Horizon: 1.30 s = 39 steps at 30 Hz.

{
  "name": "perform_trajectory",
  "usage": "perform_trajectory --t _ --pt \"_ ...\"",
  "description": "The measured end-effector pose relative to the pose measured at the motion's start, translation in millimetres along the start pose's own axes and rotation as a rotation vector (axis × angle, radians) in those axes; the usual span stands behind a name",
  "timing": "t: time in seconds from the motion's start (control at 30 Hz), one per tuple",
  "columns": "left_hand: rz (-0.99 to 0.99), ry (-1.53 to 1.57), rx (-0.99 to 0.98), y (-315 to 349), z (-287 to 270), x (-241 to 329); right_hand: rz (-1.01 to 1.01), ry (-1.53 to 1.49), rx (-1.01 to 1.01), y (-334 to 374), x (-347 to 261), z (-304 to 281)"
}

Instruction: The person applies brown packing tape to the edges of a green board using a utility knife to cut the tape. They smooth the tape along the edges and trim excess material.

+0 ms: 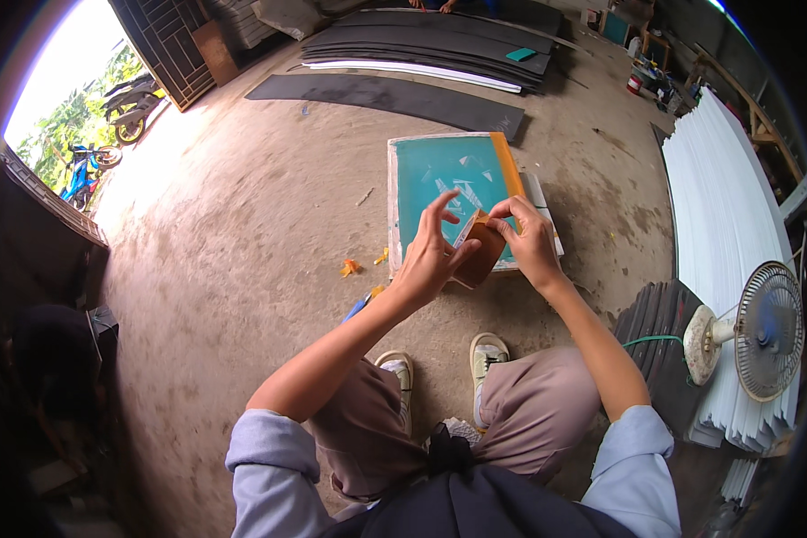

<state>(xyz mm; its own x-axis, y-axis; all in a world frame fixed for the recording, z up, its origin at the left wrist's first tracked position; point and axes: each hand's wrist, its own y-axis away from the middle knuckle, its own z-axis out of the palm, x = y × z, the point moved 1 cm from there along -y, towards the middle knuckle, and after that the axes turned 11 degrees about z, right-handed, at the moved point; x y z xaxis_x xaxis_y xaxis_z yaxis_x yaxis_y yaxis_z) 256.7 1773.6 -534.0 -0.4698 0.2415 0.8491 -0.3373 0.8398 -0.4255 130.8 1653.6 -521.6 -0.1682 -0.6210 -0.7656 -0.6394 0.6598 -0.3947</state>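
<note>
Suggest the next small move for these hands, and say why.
I'd probably bring the left hand's raised fingers in around the brown piece to steady it. The right hand seems to pinch only its top edge, while the left fingers stand spread beside it, and I can't tell how firmly they support it.

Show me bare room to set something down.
The widest bare floor lies left of the teal panel, toward the blue motorbike. Another stained patch lies between the panel and the white sheets. Crowded: the panel's near edge, with left hand, right hand and brown piece; orange scraps just left.
</note>
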Motion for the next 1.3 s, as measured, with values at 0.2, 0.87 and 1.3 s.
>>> perform_trajectory --t 0.2,0.87,1.3 --pt "0.502 -0.518 -0.33 4 -2 -36 -0.098 0.058 0.141 -7 -1 -12" --pt "-0.082 -0.63 -0.358 -17 -9 -33 0.404 0.055 -0.037 -3 41 -42" --pt "-0.092 -0.589 -0.425 0 -61 -73 0.776 -0.267 -0.18 -4 134 -9"
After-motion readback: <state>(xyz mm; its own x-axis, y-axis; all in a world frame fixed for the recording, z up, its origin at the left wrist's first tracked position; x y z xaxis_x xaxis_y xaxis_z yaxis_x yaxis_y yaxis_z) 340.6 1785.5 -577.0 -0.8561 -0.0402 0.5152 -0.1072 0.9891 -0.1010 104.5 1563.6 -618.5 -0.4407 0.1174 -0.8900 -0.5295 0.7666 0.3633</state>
